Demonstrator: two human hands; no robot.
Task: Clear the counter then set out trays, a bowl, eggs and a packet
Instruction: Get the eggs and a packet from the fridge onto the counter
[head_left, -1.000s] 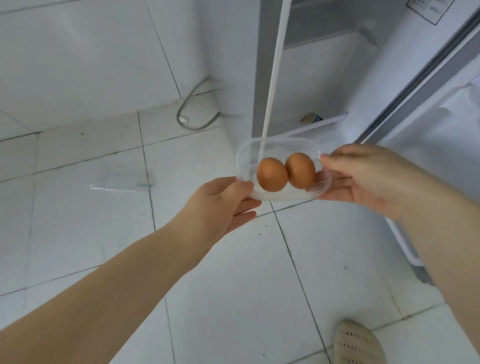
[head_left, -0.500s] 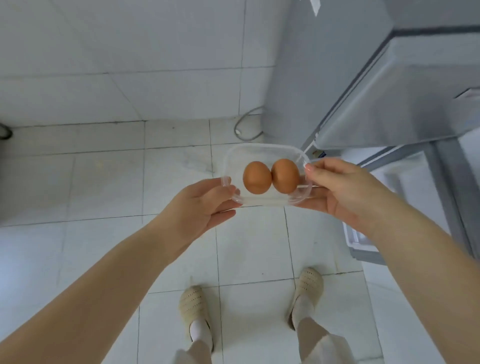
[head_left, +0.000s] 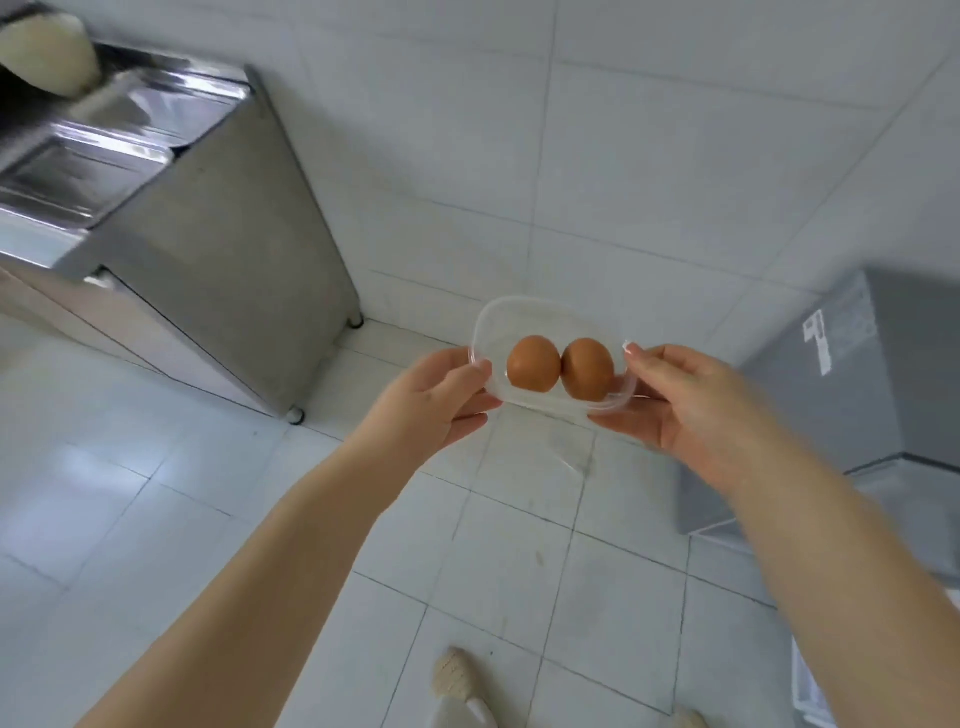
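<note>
Fingertips of both hands are pinching the rim of one clear plastic container (head_left: 540, 317): the left hand (head_left: 434, 402) is gripping its left edge, thumb on top and fingers curled beneath, while the right hand (head_left: 685, 402) is gripping its right edge the same way, thumb lying along the rim. Between the two hands the container is hanging in the air above the white tiled floor (head_left: 218, 483), well apart from any counter. It is shallow, see-through, with rounded corners, and the floor tiles are showing through its wall.

Two brown eggs (head_left: 534, 362) are sitting inside it, side by side and touching each other, both smooth and evenly coloured. Two bare forearms are reaching in from the lower corners.

Further out, one stainless steel counter (head_left: 228, 244) on small feet is standing at the upper left against the tiled wall, with blurred metal trays (head_left: 88, 176) on top; their count is unclear. One grey fridge (head_left: 857, 395) is standing at the right. A beige slipper (head_left: 454, 675) is showing at the bottom edge.
</note>
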